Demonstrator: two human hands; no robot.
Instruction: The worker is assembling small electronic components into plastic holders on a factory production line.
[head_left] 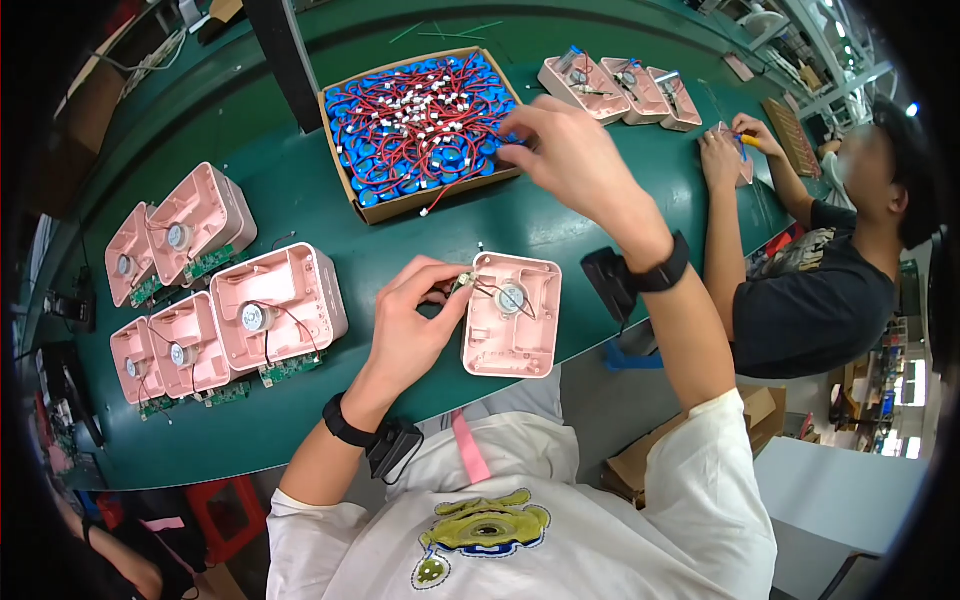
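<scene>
White shirt [610, 515] with a green cartoon print [487, 525] fills the bottom, so that's closest; going out from the fingers, the left hand [410, 315] has thumb and index pinched on a small circuit board [465, 280], right by the upper left corner of an open pink housing [508, 347]; there's a round speaker [510, 297] inside it; right hand [580, 165] is up at the right end of a cardboard box [440, 204], fingers curled over the blue cells [385, 184], and honestly I can't tell if they've got hold of one; key bit of geometry imo: most of those cells lie left of the right fingertips, the box's long side running roughly left to right, while the housing sits closer to the body, long axis pointing away from it; right hand's nearer the cells, left one nearer the housing; further out on the green bench [290, 150], five similar shells [290, 290] at left, three pink trays [590, 100] at far right, plus a co-worker's hands [718, 158] past those.
</scene>
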